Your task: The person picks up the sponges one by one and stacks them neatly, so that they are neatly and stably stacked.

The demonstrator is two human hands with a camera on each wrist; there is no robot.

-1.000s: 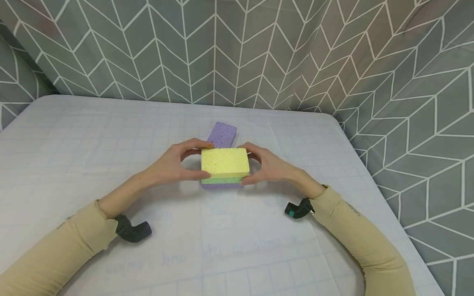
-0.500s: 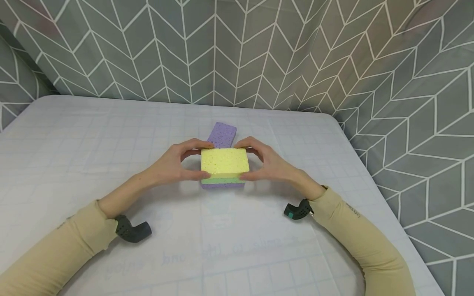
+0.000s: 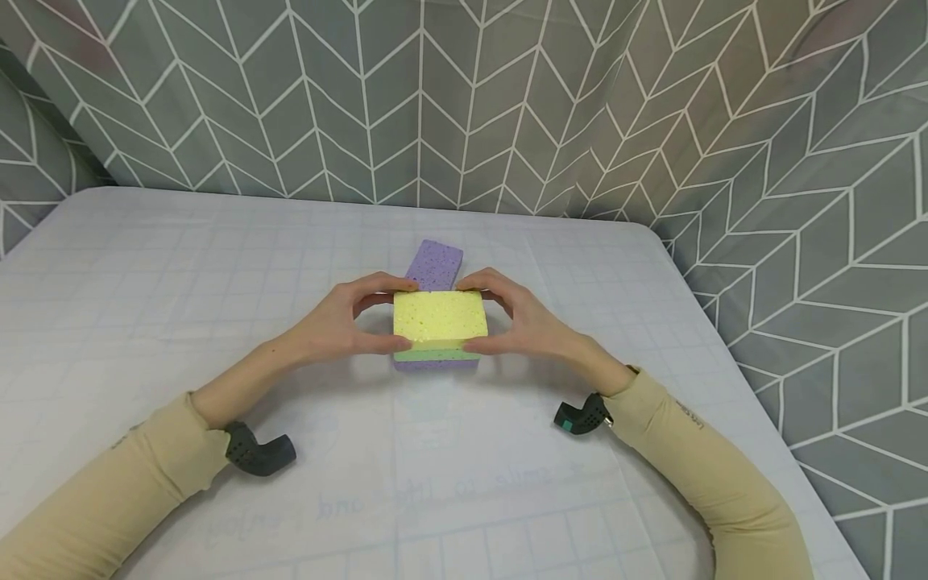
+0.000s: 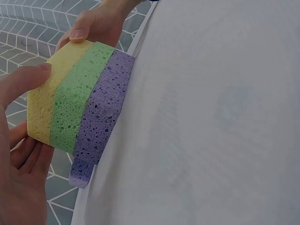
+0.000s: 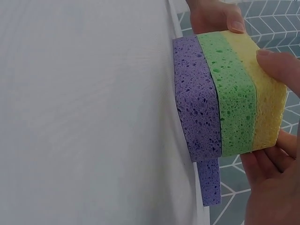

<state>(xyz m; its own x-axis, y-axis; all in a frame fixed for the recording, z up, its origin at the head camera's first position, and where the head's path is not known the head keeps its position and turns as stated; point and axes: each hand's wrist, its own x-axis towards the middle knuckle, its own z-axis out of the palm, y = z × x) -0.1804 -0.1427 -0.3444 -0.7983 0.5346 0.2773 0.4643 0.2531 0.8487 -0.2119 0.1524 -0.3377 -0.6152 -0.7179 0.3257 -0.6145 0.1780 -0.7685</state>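
Note:
A yellow sponge [image 3: 440,316] tops a stack in the middle of the table. Under it lies a green sponge [image 4: 77,101], and a purple sponge [image 5: 197,101] forms the bottom layer on the cloth. My left hand [image 3: 329,322] grips the yellow sponge's left end, thumb on the near side and fingers on the far side. At the opposite end my right hand [image 3: 532,318] grips the same sponge in the same way. Another purple sponge [image 3: 437,264] lies flat just behind the stack, partly hidden by it.
A white cloth with faint grid lines and writing covers the table [image 3: 464,499]. Grey curtains [image 3: 391,97] with white chevron lines hang behind the table and along its right side. Dark wrist devices [image 3: 261,453] stick out from both sleeves.
My right hand's fingers and thumb have slid slightly left along the yellow sponge. The left hand and the stack have barely moved.

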